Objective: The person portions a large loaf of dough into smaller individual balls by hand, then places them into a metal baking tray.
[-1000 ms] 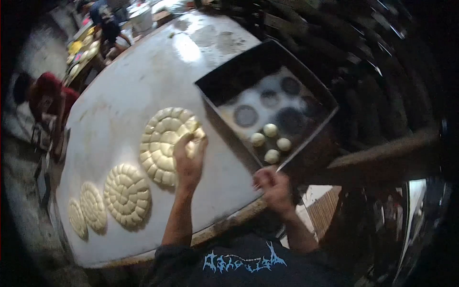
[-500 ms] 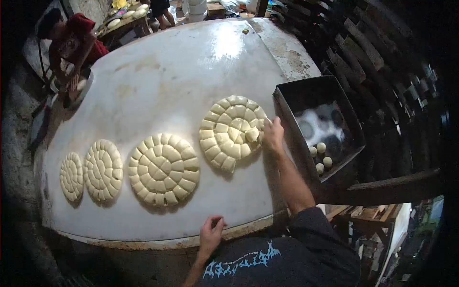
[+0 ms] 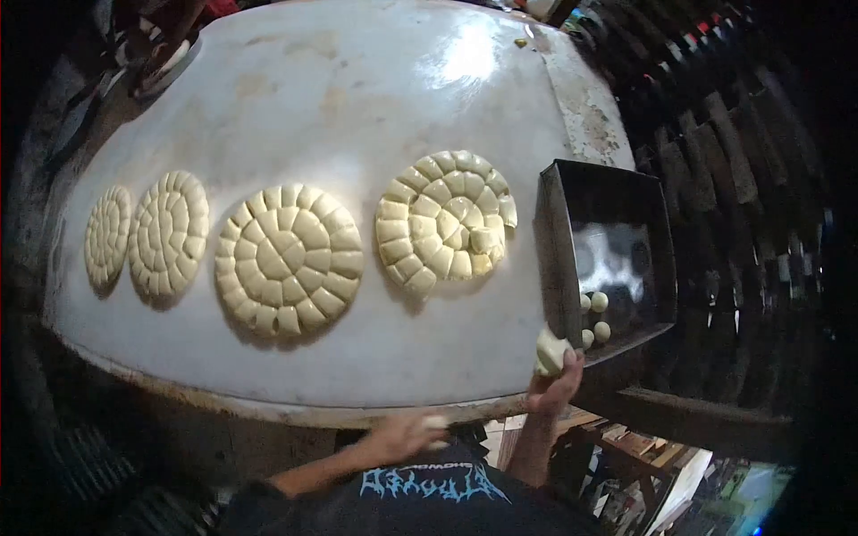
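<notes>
My right hand grips a pale lump of dough beside the near left corner of the black metal pan. Close to my body, just off the table's front edge, my left hand is blurred, its fingers closed on what looks like a small piece of dough. Nearest to both hands is a dough disc cut in ringed segments, with a gap on its right side and loose pieces there. Several small dough balls lie in the pan's near end.
A whole segmented dough disc lies left of the gapped one. Two more discs rest farther left. They all sit on the pale worktable. Part of another person shows at the upper left. A dark slatted wall stands right.
My right hand has come away from the disc's right side toward me, carrying dough, and the gap there is wider. My left hand has moved nearer my body. The view has tilted down.
</notes>
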{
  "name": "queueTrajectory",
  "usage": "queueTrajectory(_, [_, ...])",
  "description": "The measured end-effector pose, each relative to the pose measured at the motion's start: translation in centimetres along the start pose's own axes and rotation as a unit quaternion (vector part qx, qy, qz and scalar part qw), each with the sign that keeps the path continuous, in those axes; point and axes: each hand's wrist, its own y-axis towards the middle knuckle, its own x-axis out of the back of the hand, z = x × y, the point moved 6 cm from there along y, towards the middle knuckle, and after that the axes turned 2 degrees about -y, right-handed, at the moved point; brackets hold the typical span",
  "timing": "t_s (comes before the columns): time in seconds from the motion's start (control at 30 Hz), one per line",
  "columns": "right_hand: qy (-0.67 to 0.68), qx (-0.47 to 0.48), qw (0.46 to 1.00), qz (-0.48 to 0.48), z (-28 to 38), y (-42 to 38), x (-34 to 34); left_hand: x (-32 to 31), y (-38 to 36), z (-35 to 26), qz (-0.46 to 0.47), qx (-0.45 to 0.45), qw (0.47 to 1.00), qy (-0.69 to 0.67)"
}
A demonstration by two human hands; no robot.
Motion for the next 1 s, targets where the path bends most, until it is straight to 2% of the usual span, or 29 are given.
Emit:
queueTrajectory(0.03, [-0.096, -0.040, 0.991, 0.087, -0.6, 2.1, 1.8, 1.4, -1.2, 2.2, -0.044, 0.030, 0.994, 0.094])
queueTrajectory(0.07, [-0.185, -0.074, 0.964, 0.173, -2.2, 3.8, 3.4, 3.8, -1.7, 4.2, -0.129, 0.031, 0.971, 0.198])
queueTrajectory(0.1, [-0.390, -0.048, 0.900, 0.191, -3.3, 4.5, 3.5, 5.9, -2.1, 5.0, -0.209, 0.031, 0.930, 0.300])
queueTrajectory(0.13, [-0.576, -0.017, 0.792, 0.199, -4.4, 5.0, 3.7, 7.5, -1.9, 3.7, -0.268, 0.021, 0.888, 0.373])
queueTrajectory(0.17, [-0.666, 0.228, 0.691, 0.163, -4.5, 5.0, 3.0, 9.1, -1.1, 2.1, -0.325, 0.010, 0.836, 0.442])
queueTrajectory(0.2, [-0.662, 0.227, 0.695, 0.167, -5.7, 5.5, 2.0, 9.6, 0.9, 1.4, -0.326, 0.013, 0.833, 0.447])
queueTrajectory(0.27, [-0.545, 0.385, 0.727, 0.161, -5.8, 5.4, -1.8, 8.6, 4.5, -0.2, -0.442, -0.046, 0.804, 0.394])
queueTrajectory(0.3, [-0.502, 0.354, 0.746, 0.257, -8.0, 3.9, -2.4, 6.6, 5.5, 0.4, -0.442, -0.041, 0.803, 0.397])
queueTrajectory(0.33, [-0.453, 0.317, 0.757, 0.348, -9.9, 1.5, -2.5, 4.2, 6.4, 1.8, -0.393, -0.008, 0.839, 0.376])
queueTrajectory(0.37, [-0.465, 0.342, 0.705, 0.412, -10.1, -2.3, -1.3, 2.5, 6.5, 2.9, -0.343, 0.023, 0.870, 0.352])
queueTrajectory(0.4, [-0.471, 0.373, 0.644, 0.473, -10.0, -5.0, -0.3, 1.4, 5.1, 3.2, -0.349, 0.022, 0.867, 0.354])
queueTrajectory(0.43, [-0.467, 0.376, 0.644, 0.475, -8.9, -3.7, 1.0, -0.2, 2.7, 2.9, -0.335, -0.066, 0.874, 0.347])
queueTrajectory(0.47, [-0.511, 0.342, 0.617, 0.492, -8.2, -1.0, 3.3, -0.6, 0.7, 2.8, -0.315, -0.151, 0.874, 0.338])
queueTrajectory(0.5, [-0.553, 0.305, 0.588, 0.506, -8.3, 0.4, 4.6, 1.7, -0.3, 5.8, -0.288, -0.082, 0.858, 0.417])
queueTrajectory(0.53, [-0.579, 0.348, 0.608, 0.417, -7.5, 2.5, 2.6, 3.7, -0.7, 8.5, -0.254, -0.014, 0.834, 0.490])
queueTrajectory(0.57, [-0.602, 0.385, 0.621, 0.323, -6.8, 4.8, 0.4, 6.9, 0.6, 4.9, -0.338, 0.009, 0.838, 0.429])
queueTrajectory(0.6, [-0.603, 0.383, 0.622, 0.320, -7.8, 4.7, -1.1, 9.7, 2.8, 1.0, -0.421, 0.032, 0.830, 0.364])
queueTrajectory(0.67, [-0.526, 0.306, 0.657, 0.445, -11.5, 2.0, -4.6, 7.6, 7.4, -0.3, -0.424, -0.028, 0.843, 0.331])
queueTrajectory(0.7, [-0.492, 0.354, 0.647, 0.462, -11.4, -0.7, -3.7, 5.1, 8.2, -0.6, -0.372, -0.055, 0.878, 0.296])
queueTrajectory(0.73, [-0.459, 0.406, 0.634, 0.472, -11.2, -3.5, -2.0, 2.2, 7.6, 0.3, -0.343, -0.082, 0.871, 0.342])
queueTrajectory(0.8, [-0.450, 0.414, 0.624, 0.486, -8.6, -1.8, 1.6, 1.7, 3.8, 0.6, -0.326, -0.176, 0.884, 0.286])
queueTrajectory(0.83, [-0.525, 0.360, 0.588, 0.498, -8.1, 1.0, 2.8, 3.7, 3.2, 1.1, -0.320, -0.183, 0.884, 0.287])
queueTrajectory(0.87, [-0.593, 0.303, 0.548, 0.507, -8.5, 2.9, 3.2, 7.2, 2.8, 0.9, -0.372, -0.115, 0.858, 0.337])
queueTrajectory(0.9, [-0.593, 0.301, 0.553, 0.501, -10.0, 3.5, 1.3, 9.7, 2.8, 0.8, -0.418, -0.043, 0.822, 0.384])
queueTrajectory(0.97, [-0.489, 0.289, 0.763, 0.307, -11.9, 4.7, -2.5, 8.5, 6.3, -0.8, -0.391, -0.046, 0.851, 0.349])
queueTrajectory(1.0, [-0.517, 0.191, 0.726, 0.412, -12.3, 3.3, -4.7, 7.6, 8.2, -1.6, -0.380, -0.054, 0.870, 0.309])
